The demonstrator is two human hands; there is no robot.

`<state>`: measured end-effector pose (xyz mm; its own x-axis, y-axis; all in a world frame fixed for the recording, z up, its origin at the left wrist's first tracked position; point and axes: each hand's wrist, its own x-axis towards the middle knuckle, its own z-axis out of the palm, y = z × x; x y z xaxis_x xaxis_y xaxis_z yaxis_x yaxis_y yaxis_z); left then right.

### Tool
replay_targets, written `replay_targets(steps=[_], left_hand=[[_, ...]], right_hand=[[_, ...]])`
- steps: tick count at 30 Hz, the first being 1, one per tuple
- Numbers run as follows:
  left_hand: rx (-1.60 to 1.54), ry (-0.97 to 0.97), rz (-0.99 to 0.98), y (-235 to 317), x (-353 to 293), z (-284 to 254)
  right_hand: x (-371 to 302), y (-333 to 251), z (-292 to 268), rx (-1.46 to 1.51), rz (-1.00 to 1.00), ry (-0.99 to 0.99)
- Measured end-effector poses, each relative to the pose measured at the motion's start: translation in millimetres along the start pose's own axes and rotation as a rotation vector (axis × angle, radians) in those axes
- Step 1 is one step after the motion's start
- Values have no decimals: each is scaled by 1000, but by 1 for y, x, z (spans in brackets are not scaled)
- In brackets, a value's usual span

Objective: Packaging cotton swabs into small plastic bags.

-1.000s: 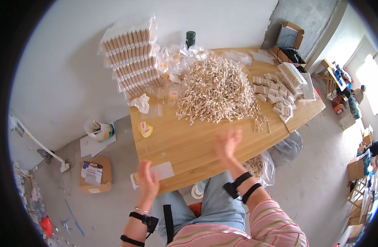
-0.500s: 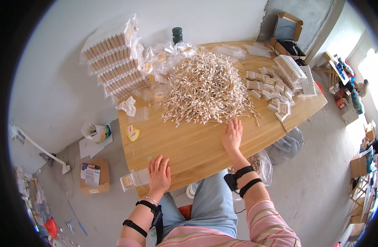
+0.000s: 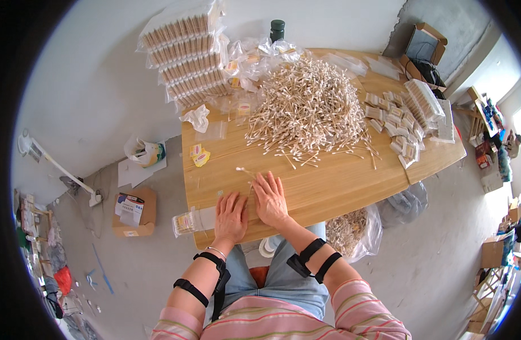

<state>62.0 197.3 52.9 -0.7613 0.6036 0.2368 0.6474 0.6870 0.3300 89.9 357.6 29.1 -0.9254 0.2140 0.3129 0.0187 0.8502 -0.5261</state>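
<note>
A big heap of cotton swabs (image 3: 308, 107) with white tips and wooden sticks lies on the wooden table (image 3: 328, 175). My right hand (image 3: 270, 198) rests palm down near the front edge, fingers stretched out. From its fingertips a few loose swabs (image 3: 244, 170) stick out to the left; how many lie underneath is hidden. Close beside it, my left hand (image 3: 231, 218) lies with fingers extended, touching the open end of a clear plastic bag (image 3: 205, 219). Packed swabs (image 3: 184, 224) fill the bag's far left end, which reaches over the table's edge.
Swab packs are stacked tall (image 3: 187, 54) at the back left. Small filled packets (image 3: 399, 122) lie right of the heap. Yellow labels (image 3: 199, 155) and crumpled white plastic (image 3: 197, 118) sit at left. A cardboard box (image 3: 134, 212) stands on the floor; a bag of swabs (image 3: 348, 232) is below the table.
My right hand has come from the heap's front edge leftward and nearer, bringing a few swabs with it beside my left hand. The view has shifted; my left hand stays by the bag.
</note>
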Motion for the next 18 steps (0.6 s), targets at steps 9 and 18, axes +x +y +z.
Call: replay_targets(steps=[9, 18], left_hand=[[-3, 23, 13, -2, 0, -4], [-39, 14, -26, -2, -3, -6]], right_hand=[[63, 76, -52, -243, 339, 259], [26, 18, -11, -67, 16, 126]])
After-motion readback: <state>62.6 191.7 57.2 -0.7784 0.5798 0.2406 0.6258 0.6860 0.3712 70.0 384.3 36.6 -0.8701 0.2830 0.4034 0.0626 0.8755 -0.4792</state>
